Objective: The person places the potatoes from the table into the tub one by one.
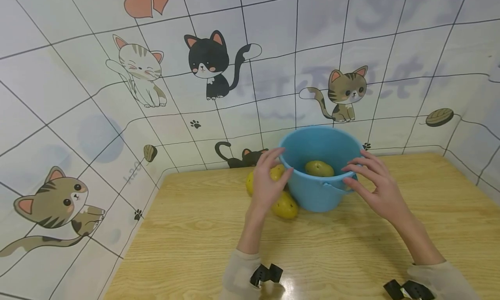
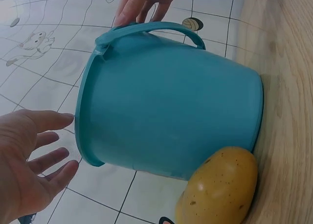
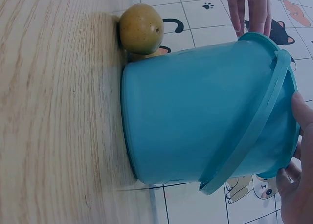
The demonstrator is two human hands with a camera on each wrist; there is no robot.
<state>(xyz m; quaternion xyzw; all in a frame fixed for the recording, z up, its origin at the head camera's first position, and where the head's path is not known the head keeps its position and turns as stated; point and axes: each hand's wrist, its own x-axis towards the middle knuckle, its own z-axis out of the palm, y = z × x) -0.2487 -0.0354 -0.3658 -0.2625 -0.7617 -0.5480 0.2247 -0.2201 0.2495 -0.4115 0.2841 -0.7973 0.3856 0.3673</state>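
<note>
A light blue bucket (image 1: 314, 196) stands upright on the table, its handle (image 1: 337, 189) folded down on the near side. Inside it lies a potato (image 1: 319, 169). More yellow potatoes with dark specks sit against the bucket's left side, one potato (image 1: 285, 206) in front and others partly hidden by the left hand. My left hand (image 1: 267, 182) is at the left rim, fingers spread and loosely bent, holding nothing. At the right rim is my right hand (image 1: 376, 189), fingers relaxed, fingertips right at the rim and thumb close to the handle.
The wooden table (image 1: 195, 230) reaches back to a wall (image 1: 273, 74) covered with cat-printed tile sheeting. Another wall stands at the left. Both wrists wear small black camera mounts over beige sleeves (image 1: 242, 269).
</note>
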